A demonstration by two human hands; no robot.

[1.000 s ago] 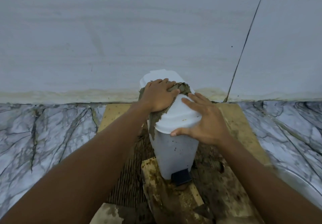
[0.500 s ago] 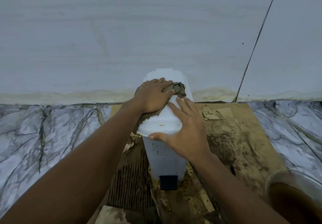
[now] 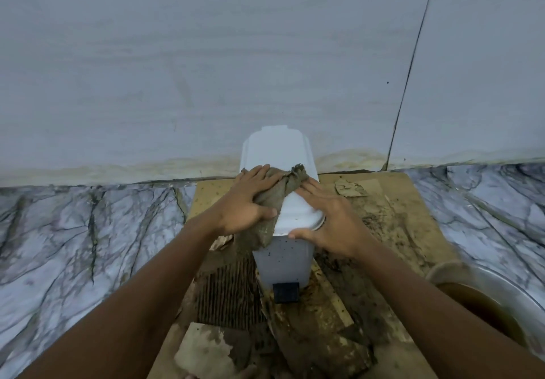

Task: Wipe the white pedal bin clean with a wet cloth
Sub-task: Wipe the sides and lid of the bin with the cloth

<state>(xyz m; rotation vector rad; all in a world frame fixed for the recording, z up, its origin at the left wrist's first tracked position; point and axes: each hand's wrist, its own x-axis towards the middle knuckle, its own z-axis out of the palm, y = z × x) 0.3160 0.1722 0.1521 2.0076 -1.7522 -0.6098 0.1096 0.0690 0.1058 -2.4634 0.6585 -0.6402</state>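
Observation:
A small white pedal bin [image 3: 282, 263] stands upright on wet, dirty cardboard, its lid [image 3: 278, 150] shut and its black pedal [image 3: 285, 292] facing me. My left hand [image 3: 246, 203] presses a muddy brown cloth [image 3: 272, 201] onto the left side of the lid; the cloth's tail hangs down over the bin's front left corner. My right hand [image 3: 330, 222] lies flat on the lid's right side, fingers spread, thumb hooked over the front rim. Dark specks dot the bin's front wall.
The soggy, torn cardboard [image 3: 392, 225] lies on a veined marble floor [image 3: 88, 231] against a pale wall [image 3: 206, 54]. A metal bowl [image 3: 528, 299] of brown water sits at the right edge, near my right forearm. A loose cardboard scrap [image 3: 203, 349] lies in front.
My left hand has pulled the cloth from the lid's back toward its front left, so the back of the lid is now bare. My right hand stays on the lid.

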